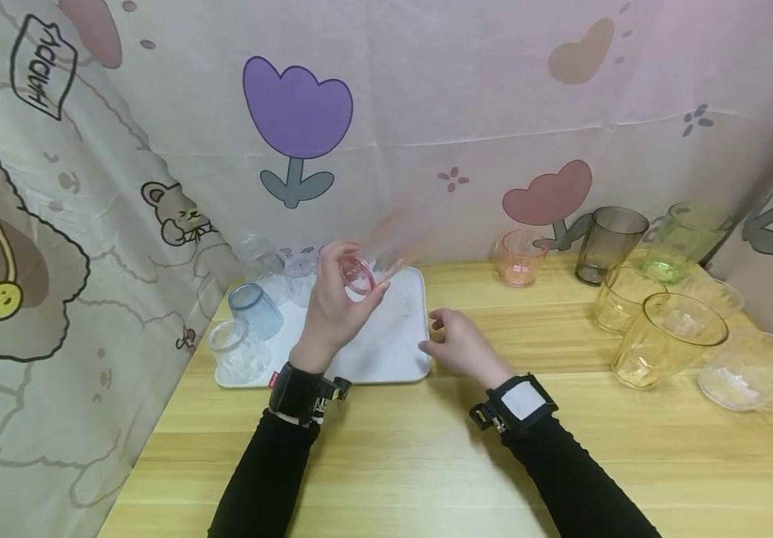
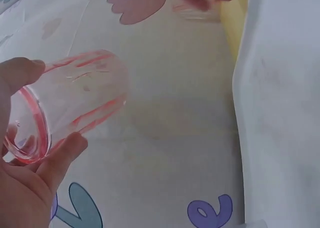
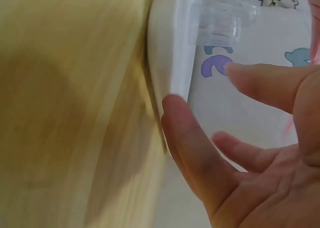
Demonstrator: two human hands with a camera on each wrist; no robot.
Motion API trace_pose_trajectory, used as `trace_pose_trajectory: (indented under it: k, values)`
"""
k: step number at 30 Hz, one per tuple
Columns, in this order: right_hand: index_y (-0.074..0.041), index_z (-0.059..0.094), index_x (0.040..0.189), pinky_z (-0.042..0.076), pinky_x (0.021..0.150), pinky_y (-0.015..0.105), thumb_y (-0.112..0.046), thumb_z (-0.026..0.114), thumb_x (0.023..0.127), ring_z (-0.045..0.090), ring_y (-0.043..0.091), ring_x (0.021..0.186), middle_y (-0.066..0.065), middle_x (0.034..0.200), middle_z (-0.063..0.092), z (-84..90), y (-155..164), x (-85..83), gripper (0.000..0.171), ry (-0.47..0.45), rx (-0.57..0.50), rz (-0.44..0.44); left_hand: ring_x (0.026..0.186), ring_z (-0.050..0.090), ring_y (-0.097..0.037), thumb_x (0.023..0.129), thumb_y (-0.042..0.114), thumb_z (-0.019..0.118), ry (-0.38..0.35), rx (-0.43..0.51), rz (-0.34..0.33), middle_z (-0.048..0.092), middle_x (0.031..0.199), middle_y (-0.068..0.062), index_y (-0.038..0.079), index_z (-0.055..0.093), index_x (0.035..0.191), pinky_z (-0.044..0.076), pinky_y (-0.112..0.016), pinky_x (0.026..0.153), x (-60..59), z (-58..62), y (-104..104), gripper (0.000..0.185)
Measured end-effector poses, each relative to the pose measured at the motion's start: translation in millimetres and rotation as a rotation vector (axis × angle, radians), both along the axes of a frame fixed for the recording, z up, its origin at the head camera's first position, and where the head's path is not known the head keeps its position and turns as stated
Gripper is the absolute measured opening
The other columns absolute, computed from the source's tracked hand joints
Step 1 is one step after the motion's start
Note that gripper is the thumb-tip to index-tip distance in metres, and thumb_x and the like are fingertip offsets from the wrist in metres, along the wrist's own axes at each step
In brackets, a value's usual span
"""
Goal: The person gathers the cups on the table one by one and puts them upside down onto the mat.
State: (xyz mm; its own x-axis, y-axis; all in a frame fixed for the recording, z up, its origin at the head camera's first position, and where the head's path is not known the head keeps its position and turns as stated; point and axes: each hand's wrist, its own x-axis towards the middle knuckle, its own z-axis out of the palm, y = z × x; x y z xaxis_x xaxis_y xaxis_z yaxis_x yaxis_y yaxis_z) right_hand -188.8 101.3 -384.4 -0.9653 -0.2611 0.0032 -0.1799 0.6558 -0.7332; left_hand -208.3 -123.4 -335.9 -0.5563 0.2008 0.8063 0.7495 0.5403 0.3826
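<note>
Pink cup (image 1: pixel 376 261) held tilted in the air above the white tray (image 1: pixel 396 351).
The left hand (image 1: pixel 336 310) grips only its rim end, so it could slip onto the tray's cups (image 1: pixel 255 310); the right hand (image 1: pixel 463 347) rests slack at the tray's edge on the worktop (image 1: pixel 427 456).

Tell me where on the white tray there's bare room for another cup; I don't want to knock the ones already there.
The white tray is bare across its middle and right part, between the left hand with the pink cup and the right hand at the tray's right edge. Its left and back-left are crowded with upturned cups.
</note>
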Motion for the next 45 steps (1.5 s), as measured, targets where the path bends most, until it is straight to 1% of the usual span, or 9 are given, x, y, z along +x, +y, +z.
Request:
trace_pose_trajectory:
  k: [5, 10, 17, 21, 26, 32, 37, 41, 45]
  values:
    - [0.015, 0.052, 0.138, 0.056, 0.092, 0.047, -0.007, 0.080, 0.087, 0.065, 0.034, 0.103, 0.023, 0.114, 0.067, -5.5, -3, -0.5, 0.063, -0.006, 0.045, 0.025, 0.119, 0.061, -0.035, 0.087, 0.011, 0.083, -0.038, 0.061, 0.008, 0.052, 0.139, -0.023, -0.006, 0.037, 0.139, 0.055, -0.046, 0.100, 0.0, 4.1, -6, 0.071]
    - [0.016, 0.056, 0.135, 0.055, 0.090, 0.045, -0.001, 0.080, 0.083, 0.061, 0.029, 0.095, 0.018, 0.104, 0.066, -9.8, -6, 0.8, 0.060, 0.019, 0.104, 0.031, 0.121, 0.061, -0.034, 0.088, 0.011, 0.082, -0.061, 0.107, 0.024, 0.055, 0.139, -0.023, -0.007, 0.038, 0.141, 0.054, -0.045, 0.102, -0.1, 7.0, -12, 0.071]
    - [0.014, 0.062, 0.129, 0.053, 0.087, 0.044, 0.002, 0.078, 0.079, 0.057, 0.026, 0.091, 0.014, 0.099, 0.063, -10.3, -9, 2.5, 0.054, 0.053, 0.158, 0.012, 0.124, 0.060, -0.034, 0.088, 0.013, 0.082, -0.095, 0.137, 0.108, 0.056, 0.136, -0.024, -0.008, 0.037, 0.144, 0.051, -0.045, 0.105, 0.8, 9.8, -24, 0.075]
    - [0.013, 0.064, 0.126, 0.052, 0.084, 0.043, 0.001, 0.078, 0.080, 0.055, 0.025, 0.089, 0.012, 0.094, 0.062, -10.5, -10, 3.8, 0.049, 0.068, 0.181, 0.008, 0.122, 0.061, -0.033, 0.088, 0.016, 0.083, -0.114, 0.154, 0.145, 0.059, 0.135, -0.024, -0.007, 0.039, 0.144, 0.050, -0.045, 0.104, 0.3, 10.4, -29, 0.075]
    - [0.012, 0.067, 0.121, 0.052, 0.084, 0.043, 0.001, 0.079, 0.079, 0.056, 0.026, 0.089, 0.012, 0.093, 0.064, -12.6, -10, 4.3, 0.045, 0.069, 0.187, 0.006, 0.116, 0.061, -0.033, 0.088, 0.021, 0.083, -0.123, 0.180, 0.192, 0.062, 0.134, -0.022, -0.005, 0.043, 0.143, 0.051, -0.046, 0.097, -0.7, 10.6, -36, 0.073]
    - [0.011, 0.070, 0.114, 0.051, 0.083, 0.044, 0.002, 0.078, 0.078, 0.057, 0.026, 0.087, 0.012, 0.091, 0.065, -13.2, -9, 3.9, 0.038, 0.083, 0.188, 0.013, 0.113, 0.062, -0.034, 0.085, 0.022, 0.083, -0.141, 0.225, 0.273, 0.064, 0.130, -0.021, -0.004, 0.049, 0.141, 0.050, -0.047, 0.091, -3.0, 10.5, -43, 0.071]
    - [0.007, 0.072, 0.102, 0.050, 0.078, 0.041, 0.003, 0.078, 0.077, 0.055, 0.024, 0.082, 0.010, 0.085, 0.064, -13.1, -9, 3.8, 0.026, 0.103, 0.189, 0.026, 0.117, 0.062, -0.036, 0.085, 0.021, 0.082, -0.207, 0.249, 0.337, 0.063, 0.131, -0.023, -0.003, 0.049, 0.141, 0.052, -0.052, 0.096, -5.7, 8.1, -51, 0.070]
    - [0.004, 0.071, 0.093, 0.048, 0.073, 0.038, 0.004, 0.078, 0.076, 0.054, 0.023, 0.078, 0.008, 0.081, 0.063, -13.0, -9, 3.9, 0.018, 0.112, 0.179, 0.035, 0.121, 0.061, -0.037, 0.084, 0.021, 0.081, -0.278, 0.257, 0.392, 0.062, 0.133, -0.023, -0.002, 0.048, 0.141, 0.051, -0.054, 0.100, -7.6, 6.5, -59, 0.070]
    - [0.003, 0.070, 0.090, 0.047, 0.071, 0.036, 0.005, 0.077, 0.076, 0.054, 0.022, 0.076, 0.007, 0.079, 0.061, -12.7, -8, 3.8, 0.015, 0.103, 0.173, 0.036, 0.123, 0.061, -0.038, 0.084, 0.024, 0.081, -0.355, 0.253, 0.455, 0.061, 0.135, -0.022, 0.001, 0.048, 0.142, 0.050, -0.055, 0.100, -9.6, 4.7, -64, 0.070]
